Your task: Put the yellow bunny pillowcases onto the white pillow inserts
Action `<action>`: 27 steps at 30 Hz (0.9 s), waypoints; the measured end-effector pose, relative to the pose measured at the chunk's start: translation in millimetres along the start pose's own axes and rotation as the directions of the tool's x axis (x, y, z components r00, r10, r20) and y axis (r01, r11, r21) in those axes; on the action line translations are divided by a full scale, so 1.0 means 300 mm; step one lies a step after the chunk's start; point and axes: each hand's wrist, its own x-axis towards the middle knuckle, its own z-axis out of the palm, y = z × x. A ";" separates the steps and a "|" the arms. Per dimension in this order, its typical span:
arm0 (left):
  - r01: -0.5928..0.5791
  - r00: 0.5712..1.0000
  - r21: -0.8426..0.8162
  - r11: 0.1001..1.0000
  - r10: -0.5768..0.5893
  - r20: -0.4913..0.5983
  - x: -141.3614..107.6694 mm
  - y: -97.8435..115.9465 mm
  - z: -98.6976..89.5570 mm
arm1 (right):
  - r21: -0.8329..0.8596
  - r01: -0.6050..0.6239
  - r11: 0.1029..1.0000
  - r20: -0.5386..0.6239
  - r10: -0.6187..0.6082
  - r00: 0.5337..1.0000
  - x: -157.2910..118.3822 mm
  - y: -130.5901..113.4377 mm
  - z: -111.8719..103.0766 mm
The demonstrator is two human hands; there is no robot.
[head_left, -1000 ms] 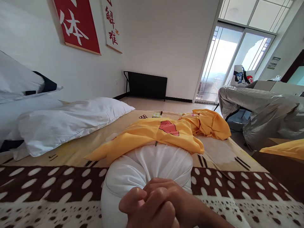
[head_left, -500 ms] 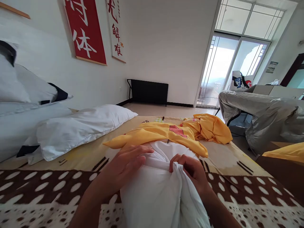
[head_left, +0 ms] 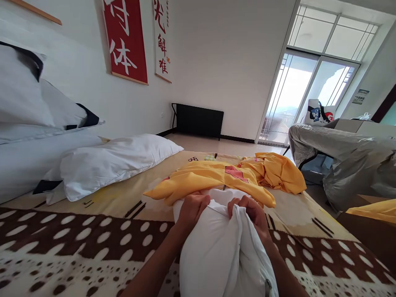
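A plump white pillow (head_left: pixel 210 255) with loose, folded white fabric lies in front of me, its near end cut off by the bottom of the view. My left hand (head_left: pixel 193 208) is closed on the fabric at the pillow's far left edge. At the far right edge my right hand (head_left: pixel 249 210) pinches a gathered fold of the same white fabric; some fingertips are hidden in it. Just past both hands a yellow pillowcase (head_left: pixel 198 175) with a red patch overlaps the pillow's far end. A small zipper pull (head_left: pixel 268 284) shows low on the pillow's right side.
Beneath everything spreads a beige and brown patterned blanket (head_left: pixel 102 243). Another white pillow (head_left: pixel 120 165) lies at the left, beside stacked white bedding (head_left: pixel 37 103). Crumpled yellow cloth (head_left: pixel 278 171) rests at the far right, and a cardboard box (head_left: pixel 365 235) stands at the right edge.
My left hand has gone from lying flat with fingers stretched to gripping the white fabric's edge. My right hand keeps its hold. The view has shifted slightly left.
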 end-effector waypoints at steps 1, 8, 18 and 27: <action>0.002 1.000 0.022 1.000 -0.003 0.025 0.001 -0.003 0.015 | -0.011 0.034 0.999 0.018 -0.034 0.999 0.001 0.003 0.001; -0.055 0.976 0.212 0.976 0.008 0.218 -0.007 0.035 0.078 | -0.049 -0.045 0.998 0.106 0.050 0.993 -0.021 0.011 0.041; 0.074 0.943 0.295 0.952 -0.164 0.291 0.012 0.057 0.049 | -0.130 -0.051 0.990 0.031 0.055 0.998 -0.017 0.026 0.066; 0.173 0.943 -0.039 0.984 -0.154 0.296 0.035 0.157 -0.122 | -0.143 -0.089 0.986 -0.164 0.065 0.984 0.072 -0.112 -0.015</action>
